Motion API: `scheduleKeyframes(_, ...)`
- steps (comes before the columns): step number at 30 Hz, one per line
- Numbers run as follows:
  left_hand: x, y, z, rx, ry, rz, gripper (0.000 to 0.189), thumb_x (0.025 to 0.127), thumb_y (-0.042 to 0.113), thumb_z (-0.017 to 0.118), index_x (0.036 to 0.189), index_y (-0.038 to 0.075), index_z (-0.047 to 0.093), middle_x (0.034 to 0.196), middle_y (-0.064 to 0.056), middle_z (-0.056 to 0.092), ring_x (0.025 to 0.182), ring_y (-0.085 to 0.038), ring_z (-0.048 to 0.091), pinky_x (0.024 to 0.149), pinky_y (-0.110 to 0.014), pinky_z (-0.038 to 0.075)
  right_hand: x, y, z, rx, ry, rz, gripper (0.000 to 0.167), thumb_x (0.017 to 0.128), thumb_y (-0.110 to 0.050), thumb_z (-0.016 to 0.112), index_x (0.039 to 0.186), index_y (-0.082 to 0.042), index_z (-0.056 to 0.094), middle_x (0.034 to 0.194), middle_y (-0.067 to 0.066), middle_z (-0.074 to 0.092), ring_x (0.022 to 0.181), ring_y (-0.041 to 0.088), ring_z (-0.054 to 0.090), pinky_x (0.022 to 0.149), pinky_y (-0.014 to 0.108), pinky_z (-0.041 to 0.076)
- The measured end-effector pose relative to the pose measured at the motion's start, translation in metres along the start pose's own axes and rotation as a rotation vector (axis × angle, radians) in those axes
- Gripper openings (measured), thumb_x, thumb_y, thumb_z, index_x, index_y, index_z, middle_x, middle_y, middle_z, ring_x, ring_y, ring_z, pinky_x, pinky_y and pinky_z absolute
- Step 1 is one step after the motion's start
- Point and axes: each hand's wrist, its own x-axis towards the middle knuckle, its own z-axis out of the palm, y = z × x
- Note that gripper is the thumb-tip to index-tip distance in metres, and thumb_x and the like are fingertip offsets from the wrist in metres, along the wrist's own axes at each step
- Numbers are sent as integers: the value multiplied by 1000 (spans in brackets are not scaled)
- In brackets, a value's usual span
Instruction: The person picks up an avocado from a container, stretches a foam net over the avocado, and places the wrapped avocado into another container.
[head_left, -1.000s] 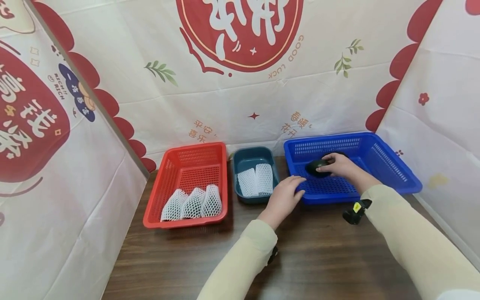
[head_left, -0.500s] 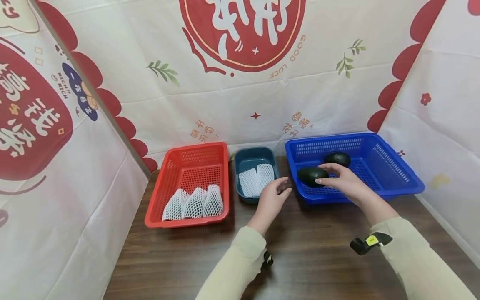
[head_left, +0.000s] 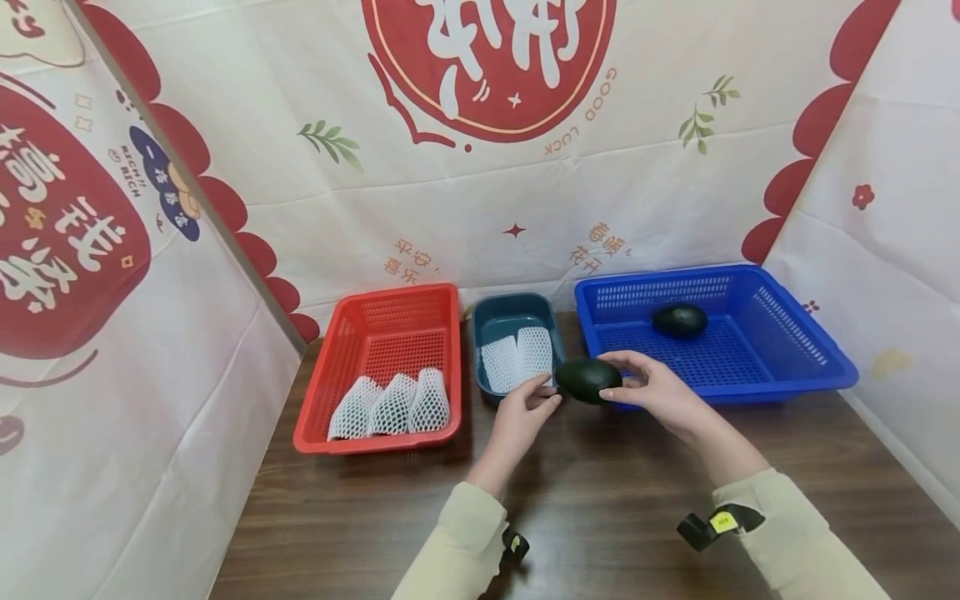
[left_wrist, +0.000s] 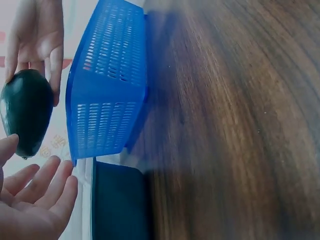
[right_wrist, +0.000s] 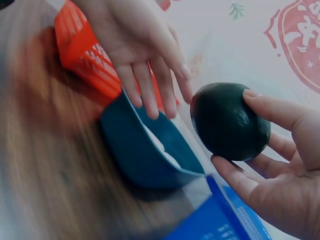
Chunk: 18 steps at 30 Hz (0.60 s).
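A dark green avocado (head_left: pixel 588 381) is held up by my right hand (head_left: pixel 660 392), its thumb and fingers pinching the fruit's right end in front of the blue basket (head_left: pixel 787 392). My left hand (head_left: pixel 517 421) is at the avocado's other end, fingers loosely extended and nothing gripped. The right wrist view has the left fingers (right_wrist: pixel 145 87) beside the avocado (right_wrist: pixel 227 122); whether they touch it, I cannot tell. In the left wrist view the avocado (left_wrist: pixel 27 112) points its narrow end toward the left palm (left_wrist: pixel 35 210). Another avocado (head_left: pixel 679 319) lies in the blue basket.
Between the baskets stands a teal bin (head_left: pixel 514 304) with two flat white foam net sleeves (head_left: pixel 517 360). The red basket (head_left: pixel 322 417) at left contains three netted, dark fruits (head_left: pixel 392 407). A printed cloth (head_left: pixel 480 200) walls the back of the wooden table (head_left: pixel 600 517).
My right hand has lifted one avocado out of the blue basket and brought it left and nearer. My left hand has left the basket's rim and moved left and down.
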Motion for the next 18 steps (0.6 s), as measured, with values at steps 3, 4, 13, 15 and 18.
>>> scheduleKeyframes(3,-3,-4,-4,-74,-5,-19,42,94,22,66,132,4,60,107,-9,70,96,-22,68,86,-33,53,0,4,10,40,-10,-10,65,86,-30,76,139,-7,47,142,17,44,118,35,56,99,52,40)
scheduleKeyframes(4,-5,-5,-6,-114,-7,-26,42,94,21,65,131,1,59,106,-12,70,97,-27,68,87,-35,53,-1,5,14,53,-17,-6,65,86,-30,76,139,-8,47,142,17,44,119,35,56,99,52,40)
scheduleKeyframes(13,-17,-10,-21,-406,-7,-195,40,99,16,57,129,-10,56,110,-19,66,97,-41,65,91,-50,49,-3,18,42,145,-56,-1,63,85,-25,76,138,-5,48,141,18,46,122,35,53,96,44,46)
scheduleKeyframes(15,-17,-21,-19,-422,22,-220,39,98,17,59,127,-9,58,106,-16,67,92,-37,67,90,-51,50,-3,21,49,165,-45,13,63,85,-24,77,138,-5,48,141,18,47,121,34,53,95,43,46)
scheduleKeyframes(18,-20,-29,-18,-467,54,-250,38,97,16,61,125,-10,59,99,-12,68,85,-31,68,86,-47,53,-2,28,59,221,-12,30,63,85,-20,77,137,-3,47,140,19,48,120,32,54,94,38,48)
